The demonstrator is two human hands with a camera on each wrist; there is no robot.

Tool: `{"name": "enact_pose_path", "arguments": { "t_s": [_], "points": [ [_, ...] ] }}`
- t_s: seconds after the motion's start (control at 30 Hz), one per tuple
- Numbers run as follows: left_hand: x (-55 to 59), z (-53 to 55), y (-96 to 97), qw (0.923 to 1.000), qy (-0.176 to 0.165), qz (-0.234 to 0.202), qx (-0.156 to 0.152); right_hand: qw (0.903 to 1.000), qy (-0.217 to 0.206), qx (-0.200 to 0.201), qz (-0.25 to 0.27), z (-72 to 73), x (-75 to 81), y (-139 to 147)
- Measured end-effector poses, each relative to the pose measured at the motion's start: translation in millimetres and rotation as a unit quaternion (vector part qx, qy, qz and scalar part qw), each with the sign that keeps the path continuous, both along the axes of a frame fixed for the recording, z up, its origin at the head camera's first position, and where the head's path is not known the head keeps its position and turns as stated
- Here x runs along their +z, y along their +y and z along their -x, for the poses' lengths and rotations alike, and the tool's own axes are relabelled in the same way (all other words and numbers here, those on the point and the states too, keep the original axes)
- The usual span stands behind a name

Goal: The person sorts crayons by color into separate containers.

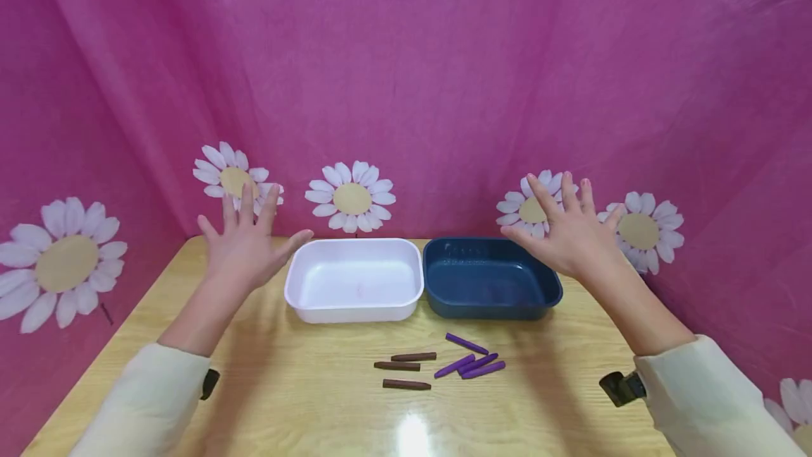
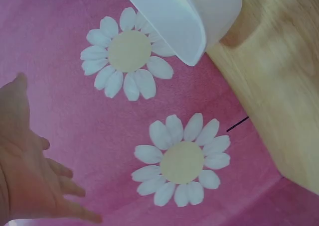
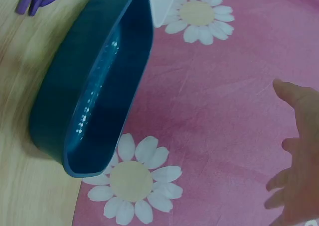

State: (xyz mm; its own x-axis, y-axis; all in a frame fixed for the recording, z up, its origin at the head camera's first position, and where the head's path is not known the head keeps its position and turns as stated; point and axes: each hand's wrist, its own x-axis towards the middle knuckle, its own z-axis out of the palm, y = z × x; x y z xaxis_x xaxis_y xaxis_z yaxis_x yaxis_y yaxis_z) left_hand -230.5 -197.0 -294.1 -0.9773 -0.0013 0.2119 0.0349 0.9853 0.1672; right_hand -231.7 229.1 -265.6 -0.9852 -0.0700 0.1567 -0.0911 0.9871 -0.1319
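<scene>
My left hand (image 1: pixel 244 252) is held up with its fingers spread, beside the left end of a white bin (image 1: pixel 355 314). On the other side my right hand (image 1: pixel 574 235) is raised likewise, its fingers fanned out near the right end of a dark blue bin (image 1: pixel 491 310). Both hands hold nothing. Three brown crayons (image 1: pixel 406 385) lie on the table in front of the bins. To the right of them is a loose group of several purple crayons (image 1: pixel 483 370), some touching each other. The inside of each bin shows no contents in the head view.
The bins stand side by side at the back of the wooden table (image 1: pixel 317 400). Behind and around it hangs a pink cloth (image 1: pixel 393 90) printed with white daisies. A dark strap piece (image 1: pixel 622 388) shows at the right sleeve.
</scene>
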Motion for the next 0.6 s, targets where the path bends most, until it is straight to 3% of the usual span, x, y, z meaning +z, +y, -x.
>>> {"name": "enact_pose_path", "arguments": {
  "t_s": [0.13,0.27,0.6],
  "points": [
    [-1.7,0.2,-7.2,0.9993,0.019,-0.032,-0.010,0.9998,0.011,0.016,-0.004,-0.2,-4.4,2],
    [-5.9,2.5,-15.4,0.9968,0.034,-0.068,-0.021,0.9986,0.031,0.034,0.026,-1.7,-12.3,7],
    [-28.5,5.9,-37.5,0.9809,-0.013,-0.193,-0.025,0.9954,0.029,0.059,0.070,-7.8,-38.9,20]
  ]
}}
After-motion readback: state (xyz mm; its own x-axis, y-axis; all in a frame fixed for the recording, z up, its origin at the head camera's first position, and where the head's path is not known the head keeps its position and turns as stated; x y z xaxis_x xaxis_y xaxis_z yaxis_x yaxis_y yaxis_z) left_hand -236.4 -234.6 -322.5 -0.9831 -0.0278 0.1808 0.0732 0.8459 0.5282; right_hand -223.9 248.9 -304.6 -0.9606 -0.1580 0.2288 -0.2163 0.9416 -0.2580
